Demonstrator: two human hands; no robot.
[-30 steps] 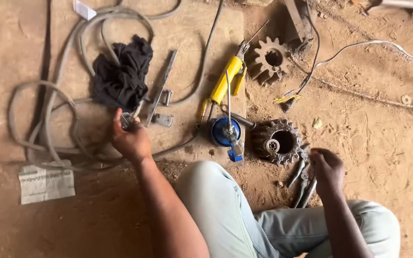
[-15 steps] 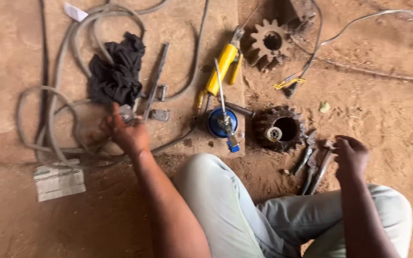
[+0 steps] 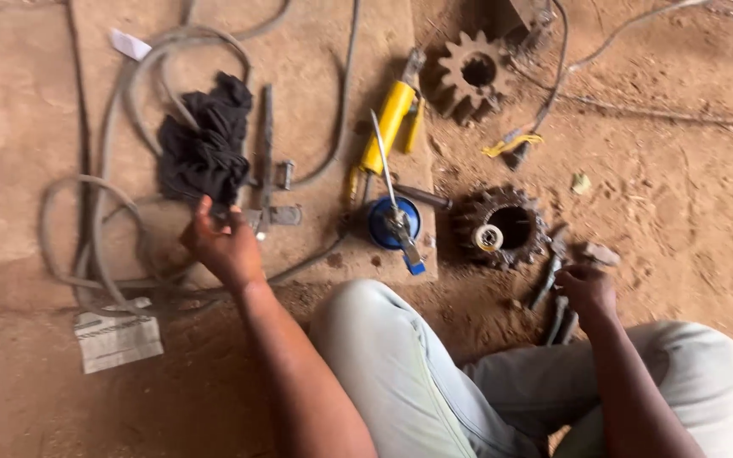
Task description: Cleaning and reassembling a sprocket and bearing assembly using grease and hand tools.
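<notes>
My left hand (image 3: 224,248) hovers over a board on the dirt, just below a black rag (image 3: 205,148). Its fingers are pinched on a small metal part beside a long metal tool (image 3: 265,161). My right hand (image 3: 588,288) is down on the ground to the right of my knee. It curls over several dark metal bolts (image 3: 547,288) lying beside a large toothed gear (image 3: 502,222). A white tape roll (image 3: 488,238) sits in the gear's centre.
A blue round tin (image 3: 392,222) has a thin tool across it. A yellow cylinder tool (image 3: 388,125) and a second sprocket (image 3: 477,72) lie farther out. Grey hoses (image 3: 108,229) loop at the left, above a printed paper (image 3: 119,341). Wires (image 3: 638,106) cross the dirt at the right.
My left hand has shifted slightly toward the rag and the long metal tool. My right hand has stayed low by the bolts beside the gear. The view has drifted a little.
</notes>
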